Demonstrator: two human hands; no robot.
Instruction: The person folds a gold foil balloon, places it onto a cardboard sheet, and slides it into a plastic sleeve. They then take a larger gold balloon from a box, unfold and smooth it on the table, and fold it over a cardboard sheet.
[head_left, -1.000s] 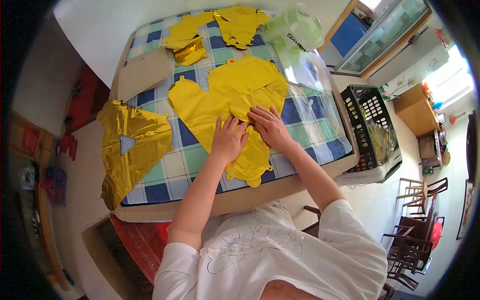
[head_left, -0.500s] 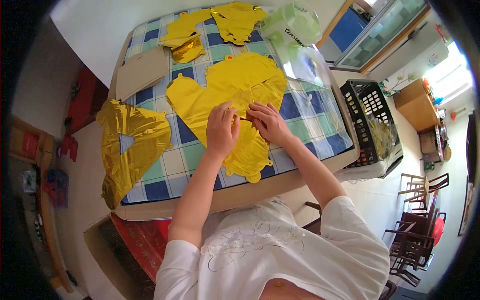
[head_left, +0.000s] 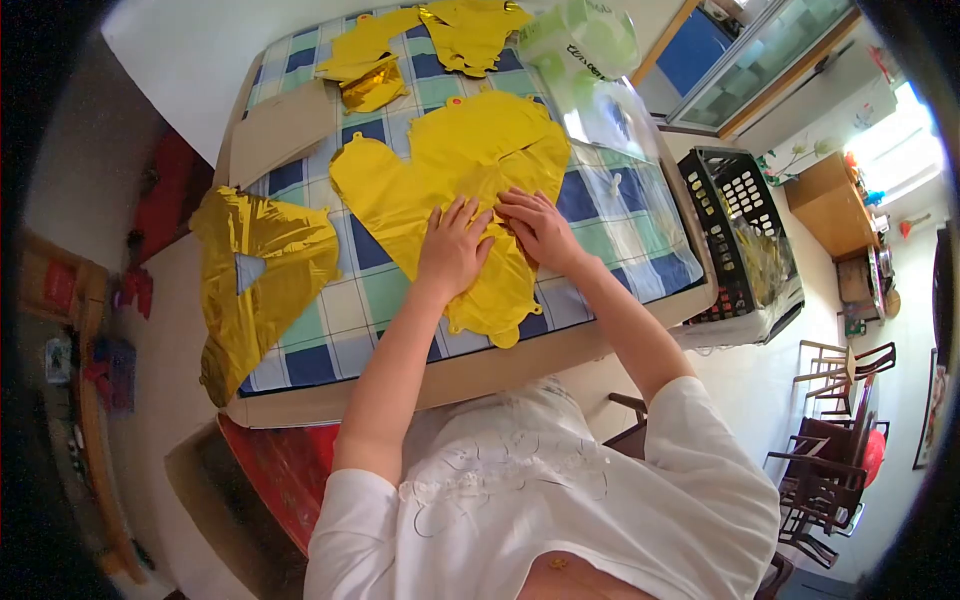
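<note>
Head view has both hands well inside the borders of the table [head_left: 470, 393], palms down, on the big yellow foil piece [head_left: 462, 150]. The left hand [head_left: 455, 247] lies with its fingers stretched out and close together, its thumb angled toward the right hand [head_left: 540, 232], whose fingers are slightly bent; a narrow gap separates the two. The left hand is loosely open and presses on the foil; whether the right fingertips pinch any of it cannot be told. Nearer the body than the hands, the foil's tabbed end stops just short of the table's near edge, so there is little room that way. Left of the left hand, a strip of checked cloth [head_left: 312, 352] gives sideways room before the gold foil piece with a hole [head_left: 290, 240], which hangs over the table's left edge. Right of the right hand, more cloth shows beneath clear plastic [head_left: 650, 240], and the black crate [head_left: 738, 230] stands beyond the table's right edge. The big piece lies flat directly beneath both hands, its broader part spreading away beyond the fingertips. Farther off, ahead and left, lie the brown cardboard [head_left: 282, 135] and smaller foil pieces [head_left: 465, 38]; ahead and right is the green-and-white bag [head_left: 580, 42].
</note>
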